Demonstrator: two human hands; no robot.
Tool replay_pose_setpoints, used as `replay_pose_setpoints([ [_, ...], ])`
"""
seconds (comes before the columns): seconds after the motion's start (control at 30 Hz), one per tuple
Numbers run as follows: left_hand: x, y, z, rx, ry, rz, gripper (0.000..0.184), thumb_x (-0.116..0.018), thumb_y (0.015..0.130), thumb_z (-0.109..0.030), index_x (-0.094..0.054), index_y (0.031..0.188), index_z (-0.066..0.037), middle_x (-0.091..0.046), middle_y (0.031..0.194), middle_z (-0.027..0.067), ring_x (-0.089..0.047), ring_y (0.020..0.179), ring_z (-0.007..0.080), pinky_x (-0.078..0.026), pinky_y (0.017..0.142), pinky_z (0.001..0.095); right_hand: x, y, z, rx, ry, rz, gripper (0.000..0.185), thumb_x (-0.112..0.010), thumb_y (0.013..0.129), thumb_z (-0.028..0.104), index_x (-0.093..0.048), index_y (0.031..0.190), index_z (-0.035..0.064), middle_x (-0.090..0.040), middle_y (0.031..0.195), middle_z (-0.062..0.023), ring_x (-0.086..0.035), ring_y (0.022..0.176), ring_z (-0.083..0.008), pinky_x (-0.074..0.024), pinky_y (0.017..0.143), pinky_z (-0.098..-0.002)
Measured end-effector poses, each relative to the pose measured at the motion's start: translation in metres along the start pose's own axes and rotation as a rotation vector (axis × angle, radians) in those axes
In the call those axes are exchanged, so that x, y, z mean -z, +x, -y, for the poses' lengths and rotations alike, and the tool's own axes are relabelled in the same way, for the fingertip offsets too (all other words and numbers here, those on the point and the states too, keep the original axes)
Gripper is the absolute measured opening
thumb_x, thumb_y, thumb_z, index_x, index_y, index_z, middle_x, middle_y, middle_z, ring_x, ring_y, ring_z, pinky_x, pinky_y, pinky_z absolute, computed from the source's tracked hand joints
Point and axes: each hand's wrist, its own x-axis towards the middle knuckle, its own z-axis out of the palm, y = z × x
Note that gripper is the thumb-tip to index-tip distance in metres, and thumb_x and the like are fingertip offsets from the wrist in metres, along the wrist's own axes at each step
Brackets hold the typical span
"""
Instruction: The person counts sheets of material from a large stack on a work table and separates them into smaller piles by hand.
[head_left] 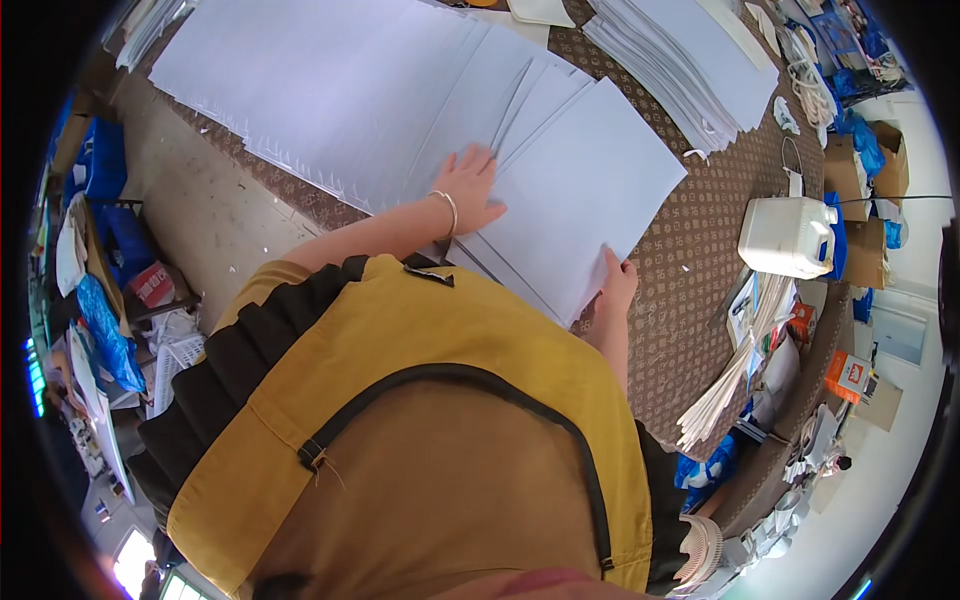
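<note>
Large white paper sheets (330, 90) lie fanned out in an overlapping row across the patterned brown tablecloth (665, 340). My left hand (466, 190), with a bracelet at the wrist, rests flat on them, its fingers and thumb apart. At the right end of the row, the nearest white sheet (575, 190) has its right edge pinched by my right hand (616, 283). The thumb is on top of that edge; the other fingers are partly hidden. I cannot tell whether the pinch takes in one sheet or several.
Another fanned stack of paper (680, 75) lies at the back right. A white plastic jug (785, 237) and a bundle of pale thin strips (735, 375) are at the table's right side. Blue crates (100, 160) stand on the left; cardboard boxes (848, 180) are beyond the right edge.
</note>
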Motion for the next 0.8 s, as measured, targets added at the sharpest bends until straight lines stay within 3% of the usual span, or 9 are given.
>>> replay_pose_setpoints([
  [0.17, -0.012, 0.004, -0.011, -0.013, -0.257, 0.063, 0.073, -0.058, 0.075, -0.037, -0.030, 0.129, 0.003, -0.026, 0.137, 0.0213, -0.019, 0.129, 0.0361, -0.023, 0.103, 0.0417, 0.012, 0.002, -0.003, -0.007, 0.027, 0.057, 0.034, -0.065, 0.072, 0.005, -0.049, 0.100, -0.0055, -0.057, 0.092, -0.0120, -0.056, 0.082, -0.0203, -0.0460, 0.071, -0.0317],
  [0.43, -0.016, 0.021, -0.002, 0.103, -0.424, -0.077, 0.058, -0.060, 0.071, -0.031, -0.047, 0.120, -0.004, -0.037, 0.130, 0.0217, -0.030, 0.122, 0.0379, -0.028, 0.100, 0.0408, 0.032, -0.008, -0.019, -0.018, 0.172, 0.055, 0.037, -0.064, 0.073, 0.002, -0.047, 0.106, -0.0045, -0.057, 0.097, -0.0132, -0.056, 0.084, -0.0223, -0.0460, 0.074, -0.0333],
  [0.57, -0.025, 0.031, 0.001, 0.089, -0.429, -0.250, 0.052, -0.060, 0.071, -0.026, -0.050, 0.118, -0.005, -0.047, 0.119, 0.0211, -0.044, 0.109, 0.0353, -0.035, 0.094, 0.0400, 0.027, -0.019, -0.016, 0.055, 0.089, -0.007, 0.037, -0.062, 0.073, 0.000, -0.047, 0.107, -0.0043, -0.057, 0.098, -0.0125, -0.055, 0.086, -0.0231, -0.0458, 0.076, -0.0348],
  [0.67, -0.032, 0.054, 0.012, 0.310, -1.134, -0.321, 0.052, -0.062, 0.070, -0.021, -0.050, 0.117, -0.005, -0.056, 0.104, 0.0199, -0.054, 0.095, 0.0323, -0.042, 0.086, 0.0372, 0.024, -0.023, -0.021, 0.103, 0.039, -0.046, 0.040, -0.061, 0.074, 0.000, -0.045, 0.110, -0.0030, -0.055, 0.102, -0.0125, -0.054, 0.090, -0.0238, -0.0454, 0.079, -0.0358],
  [0.7, -0.024, 0.056, 0.010, 0.309, -1.134, -0.318, 0.052, -0.062, 0.070, -0.021, -0.050, 0.117, -0.005, -0.056, 0.104, 0.0199, -0.054, 0.095, 0.0323, -0.042, 0.086, 0.0372, 0.022, -0.026, -0.020, 0.128, 0.012, -0.065, 0.042, -0.061, 0.074, -0.001, -0.044, 0.112, -0.0023, -0.054, 0.104, -0.0125, -0.054, 0.092, -0.0241, -0.0451, 0.080, -0.0362],
  [0.8, -0.001, 0.061, 0.005, 0.092, -0.732, 0.067, 0.058, -0.054, 0.072, -0.015, -0.038, 0.126, -0.001, -0.054, 0.108, 0.0243, -0.054, 0.095, 0.0357, -0.041, 0.084, 0.0385, 0.021, -0.034, -0.009, 0.061, 0.171, 0.070, 0.045, -0.060, 0.072, -0.002, -0.042, 0.114, 0.0002, -0.053, 0.106, -0.0129, -0.053, 0.094, -0.0242, -0.0448, 0.081, -0.0366],
])
